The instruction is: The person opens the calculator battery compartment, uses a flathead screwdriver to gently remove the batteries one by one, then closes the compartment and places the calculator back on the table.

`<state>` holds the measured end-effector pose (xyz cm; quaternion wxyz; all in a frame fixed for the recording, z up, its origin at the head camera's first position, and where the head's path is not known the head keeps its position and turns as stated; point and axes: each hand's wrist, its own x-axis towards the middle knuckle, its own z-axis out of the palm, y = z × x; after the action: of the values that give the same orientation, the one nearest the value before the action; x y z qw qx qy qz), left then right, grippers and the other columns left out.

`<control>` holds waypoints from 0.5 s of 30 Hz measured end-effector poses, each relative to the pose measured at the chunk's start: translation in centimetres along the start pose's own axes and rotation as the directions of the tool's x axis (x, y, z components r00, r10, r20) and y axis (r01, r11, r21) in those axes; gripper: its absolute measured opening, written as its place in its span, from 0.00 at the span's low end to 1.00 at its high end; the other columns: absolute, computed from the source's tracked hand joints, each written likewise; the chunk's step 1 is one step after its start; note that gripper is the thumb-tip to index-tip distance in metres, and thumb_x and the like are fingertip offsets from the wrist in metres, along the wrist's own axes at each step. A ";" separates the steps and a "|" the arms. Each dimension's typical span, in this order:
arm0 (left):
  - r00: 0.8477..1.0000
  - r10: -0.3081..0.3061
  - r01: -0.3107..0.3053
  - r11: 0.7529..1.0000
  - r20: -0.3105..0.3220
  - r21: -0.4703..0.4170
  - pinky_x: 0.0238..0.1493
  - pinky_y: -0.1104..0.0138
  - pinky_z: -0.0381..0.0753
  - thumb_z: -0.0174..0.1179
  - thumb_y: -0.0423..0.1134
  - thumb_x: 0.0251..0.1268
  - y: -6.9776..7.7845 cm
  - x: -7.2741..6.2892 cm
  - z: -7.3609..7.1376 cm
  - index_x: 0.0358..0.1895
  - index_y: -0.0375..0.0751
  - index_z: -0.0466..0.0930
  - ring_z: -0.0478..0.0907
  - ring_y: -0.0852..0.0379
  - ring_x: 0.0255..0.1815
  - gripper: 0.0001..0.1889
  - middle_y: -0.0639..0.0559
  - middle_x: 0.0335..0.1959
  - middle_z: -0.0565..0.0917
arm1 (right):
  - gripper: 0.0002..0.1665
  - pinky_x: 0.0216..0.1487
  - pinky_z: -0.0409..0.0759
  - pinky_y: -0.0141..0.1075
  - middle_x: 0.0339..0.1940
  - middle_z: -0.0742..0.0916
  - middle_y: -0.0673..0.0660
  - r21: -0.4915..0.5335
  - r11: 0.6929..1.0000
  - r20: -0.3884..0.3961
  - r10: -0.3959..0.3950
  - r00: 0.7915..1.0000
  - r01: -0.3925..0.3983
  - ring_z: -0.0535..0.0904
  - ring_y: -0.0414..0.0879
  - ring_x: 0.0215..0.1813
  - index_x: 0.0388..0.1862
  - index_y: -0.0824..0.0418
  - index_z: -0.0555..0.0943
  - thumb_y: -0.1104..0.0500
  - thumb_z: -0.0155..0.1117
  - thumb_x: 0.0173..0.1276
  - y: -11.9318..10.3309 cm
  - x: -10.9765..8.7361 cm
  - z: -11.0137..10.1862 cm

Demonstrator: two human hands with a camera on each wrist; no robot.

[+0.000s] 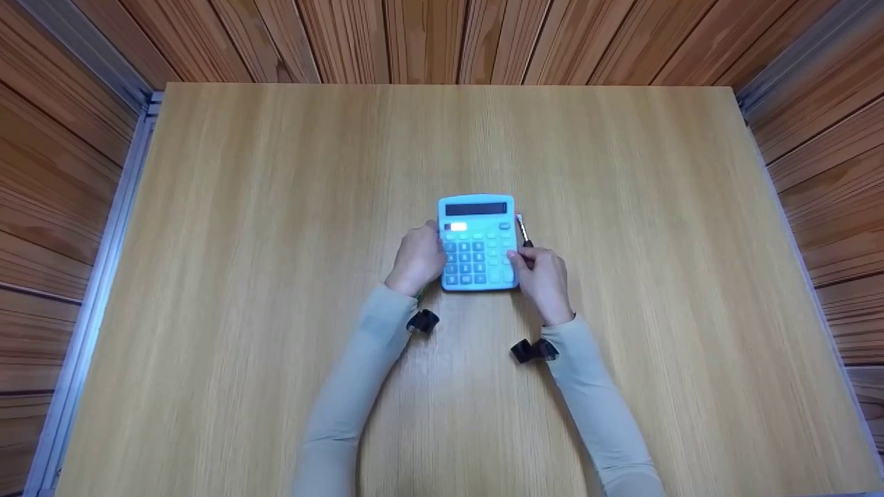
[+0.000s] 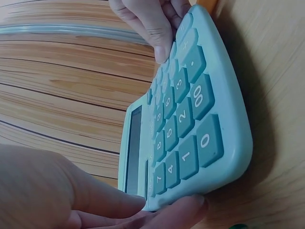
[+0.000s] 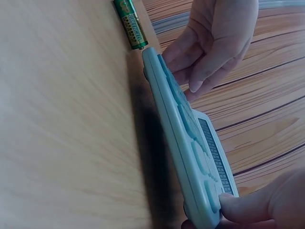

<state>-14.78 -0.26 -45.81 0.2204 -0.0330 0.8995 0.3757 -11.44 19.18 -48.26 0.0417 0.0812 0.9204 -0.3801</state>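
Observation:
A light blue calculator faces up in the middle of the table, display at its far end. My left hand grips its left edge; in the left wrist view the thumb lies along the top side and a finger along the edge. My right hand pinches the right edge, thumb on the face near the keys. In the right wrist view, the calculator shows a dark shadow beneath its near edge. Just beyond the right hand, a thin tool with a metal shaft and dark handle, like a screwdriver, is partly hidden.
A green battery lies on the table beside the calculator's left near corner, close to the left wrist. The wooden table is bounded by plank walls and metal rails. Each wrist wears a small black camera.

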 end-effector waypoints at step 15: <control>1.000 -0.003 0.003 1.000 0.019 0.000 0.45 0.66 0.81 0.41 0.34 0.76 -0.1 0.2 0.0 0.64 0.32 0.66 0.80 0.54 0.44 0.19 0.41 0.50 0.80 | 0.17 0.41 0.79 0.47 0.41 0.85 0.69 -0.048 0.998 -0.024 -0.028 0.999 0.027 0.82 0.56 0.41 0.49 0.73 0.82 0.61 0.60 0.69 -0.2 -0.1 0.4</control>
<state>-14.90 -0.30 -45.96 0.2294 -0.0308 0.8975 0.3755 -11.40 18.77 -48.36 0.0268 0.0723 0.9308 -0.3573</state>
